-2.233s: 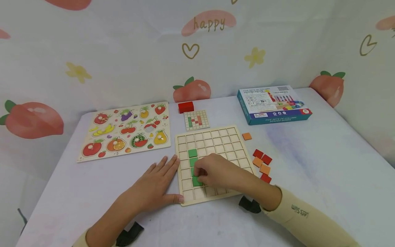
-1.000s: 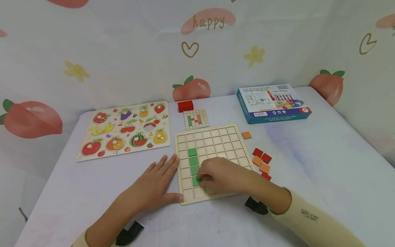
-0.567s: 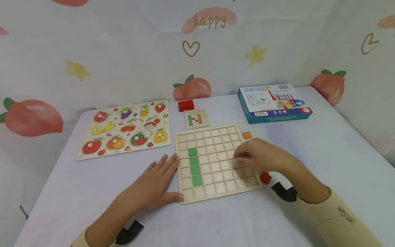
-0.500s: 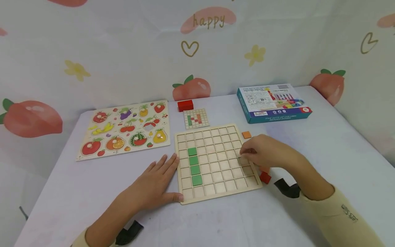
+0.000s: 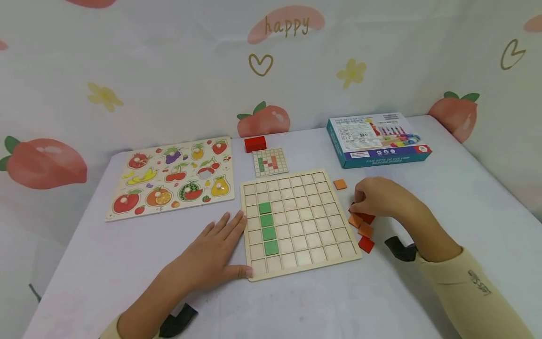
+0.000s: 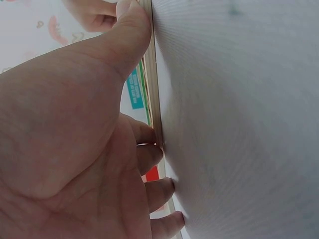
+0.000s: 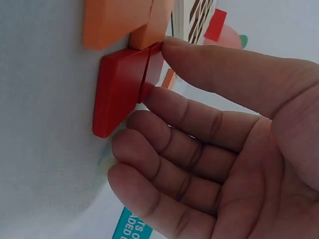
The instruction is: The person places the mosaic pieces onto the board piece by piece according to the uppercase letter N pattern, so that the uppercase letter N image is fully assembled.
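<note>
My left hand [image 5: 207, 259] lies flat and spread at the left edge of the wooden grid board [image 5: 302, 278], its thumb on the near corner and fingertips along the side. Four is too many to count singly, so several green square tiles [image 5: 268, 233] form one column in the grid. Right of the board, my right hand [image 5: 383, 197] pinches a red square tile [image 7: 155, 67] between thumb and index finger; its other fingers are loosely bent. A second red tile [image 7: 119, 87] lies against it, with orange tiles [image 5: 365, 230] beside them and another red tile [image 5: 366, 244] nearer me.
A single orange tile [image 5: 340, 184] lies off the board's far right corner. Behind the board are a small pattern card [image 5: 258, 172] and a red block [image 5: 255, 144]. A fruit puzzle board [image 5: 169, 209] stands left, a teal-edged box [image 5: 381, 162] back right.
My right hand has left the green tile column, crossed the board to the right and taken hold of a red tile. My left hand has stayed in place.
</note>
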`<state>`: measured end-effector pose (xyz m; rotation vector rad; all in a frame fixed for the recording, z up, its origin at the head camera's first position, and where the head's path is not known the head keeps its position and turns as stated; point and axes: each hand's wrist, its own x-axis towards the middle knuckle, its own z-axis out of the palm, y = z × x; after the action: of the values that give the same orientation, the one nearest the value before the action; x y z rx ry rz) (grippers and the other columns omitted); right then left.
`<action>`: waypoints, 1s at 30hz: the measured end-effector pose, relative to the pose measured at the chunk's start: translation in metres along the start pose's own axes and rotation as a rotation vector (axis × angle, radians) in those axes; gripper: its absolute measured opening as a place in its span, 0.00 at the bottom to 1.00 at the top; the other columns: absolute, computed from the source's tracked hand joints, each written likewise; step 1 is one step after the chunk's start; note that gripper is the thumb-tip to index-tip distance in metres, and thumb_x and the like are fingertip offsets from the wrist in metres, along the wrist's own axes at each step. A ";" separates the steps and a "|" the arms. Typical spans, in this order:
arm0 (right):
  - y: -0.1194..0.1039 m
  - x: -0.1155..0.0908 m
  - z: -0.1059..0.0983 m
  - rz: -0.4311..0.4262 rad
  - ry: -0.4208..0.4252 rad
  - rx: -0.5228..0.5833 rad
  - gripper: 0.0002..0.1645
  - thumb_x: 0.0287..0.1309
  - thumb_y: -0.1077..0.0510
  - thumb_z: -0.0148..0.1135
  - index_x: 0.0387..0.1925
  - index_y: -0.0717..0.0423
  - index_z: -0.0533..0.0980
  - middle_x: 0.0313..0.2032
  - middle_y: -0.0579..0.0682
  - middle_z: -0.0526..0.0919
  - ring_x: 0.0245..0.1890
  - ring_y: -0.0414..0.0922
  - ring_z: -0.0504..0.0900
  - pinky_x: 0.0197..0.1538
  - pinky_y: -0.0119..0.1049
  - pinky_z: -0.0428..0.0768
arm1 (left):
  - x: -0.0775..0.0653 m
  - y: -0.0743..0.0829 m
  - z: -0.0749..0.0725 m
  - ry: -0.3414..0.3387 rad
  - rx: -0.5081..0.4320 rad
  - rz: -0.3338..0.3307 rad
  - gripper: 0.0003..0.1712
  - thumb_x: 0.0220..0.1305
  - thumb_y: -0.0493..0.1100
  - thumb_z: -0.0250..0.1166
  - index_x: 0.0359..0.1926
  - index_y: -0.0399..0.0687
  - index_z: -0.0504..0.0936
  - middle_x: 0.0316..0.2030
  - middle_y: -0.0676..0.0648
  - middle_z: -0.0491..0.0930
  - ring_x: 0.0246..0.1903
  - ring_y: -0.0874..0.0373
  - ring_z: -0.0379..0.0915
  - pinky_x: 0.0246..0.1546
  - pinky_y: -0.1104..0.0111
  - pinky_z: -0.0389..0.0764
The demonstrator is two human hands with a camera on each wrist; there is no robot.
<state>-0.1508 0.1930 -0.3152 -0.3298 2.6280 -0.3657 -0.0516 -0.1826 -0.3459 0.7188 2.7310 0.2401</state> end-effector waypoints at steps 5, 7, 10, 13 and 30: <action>-0.001 0.001 0.000 -0.012 0.003 0.011 0.15 0.55 0.49 0.74 0.31 0.56 0.83 0.24 0.48 0.78 0.30 0.46 0.75 0.31 0.36 0.77 | 0.000 -0.001 0.001 0.006 0.005 0.004 0.65 0.56 0.79 0.58 0.79 0.42 0.49 0.79 0.44 0.44 0.76 0.40 0.37 0.71 0.42 0.50; -0.002 0.001 0.001 -0.016 0.006 0.015 0.15 0.55 0.49 0.74 0.31 0.56 0.83 0.24 0.47 0.78 0.30 0.46 0.75 0.31 0.36 0.77 | 0.000 -0.001 0.001 0.008 0.005 0.006 0.65 0.56 0.79 0.58 0.79 0.41 0.49 0.79 0.44 0.44 0.76 0.40 0.38 0.71 0.42 0.50; -0.003 0.002 0.003 -0.022 0.014 0.017 0.14 0.54 0.50 0.74 0.31 0.57 0.81 0.24 0.48 0.78 0.29 0.46 0.75 0.31 0.36 0.77 | 0.000 -0.001 0.001 0.007 0.004 0.005 0.65 0.56 0.79 0.58 0.79 0.42 0.49 0.79 0.45 0.44 0.76 0.41 0.38 0.71 0.42 0.50; -0.003 0.002 0.004 -0.024 0.017 0.027 0.14 0.54 0.51 0.74 0.32 0.57 0.79 0.25 0.48 0.78 0.29 0.46 0.75 0.31 0.36 0.77 | -0.001 -0.001 0.001 0.007 0.000 0.005 0.65 0.57 0.79 0.58 0.79 0.42 0.49 0.79 0.45 0.44 0.76 0.41 0.38 0.71 0.42 0.50; -0.006 -0.004 -0.002 -0.139 0.075 0.164 0.07 0.57 0.63 0.71 0.39 0.57 0.83 0.33 0.48 0.83 0.34 0.46 0.80 0.37 0.38 0.82 | -0.001 -0.001 -0.001 -0.003 -0.010 0.002 0.64 0.57 0.79 0.58 0.79 0.41 0.49 0.79 0.44 0.45 0.76 0.41 0.38 0.71 0.42 0.50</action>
<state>-0.1470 0.1886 -0.3102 -0.4526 2.6333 -0.6470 -0.0520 -0.1840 -0.3450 0.7186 2.7241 0.2529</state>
